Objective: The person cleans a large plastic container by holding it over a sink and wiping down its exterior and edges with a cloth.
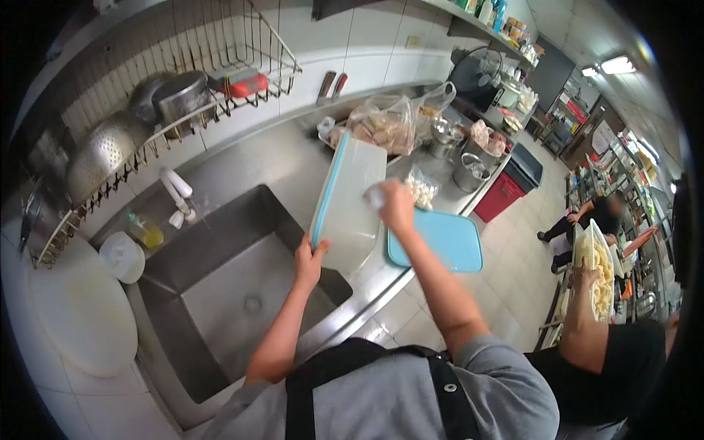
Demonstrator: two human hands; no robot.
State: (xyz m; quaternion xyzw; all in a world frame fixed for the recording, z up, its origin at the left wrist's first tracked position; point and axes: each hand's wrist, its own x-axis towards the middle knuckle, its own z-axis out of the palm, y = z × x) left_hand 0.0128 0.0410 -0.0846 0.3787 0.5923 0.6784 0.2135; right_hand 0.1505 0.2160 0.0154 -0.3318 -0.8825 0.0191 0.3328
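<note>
My left hand (312, 262) grips the blue-edged rim of a translucent plastic container (352, 209). The container is tipped on its side at the right edge of the sink. My right hand (397, 205) is closed on a small white wad (376, 196), held against the container's wall. Blur hides whether the wad is cloth or paper. A light blue lid (447, 240) lies flat by the counter's front edge, below my right forearm. Just behind it sits a clear bag of small white pieces (422, 187).
A steel sink (202, 330) with a white faucet (177, 192) is at left, under a wire rack (169, 125) of pots. Bagged food (381, 125) and steel pots (471, 174) stand farther back. At right, a person carries a white basket (592, 275); another person (601, 216) is beyond.
</note>
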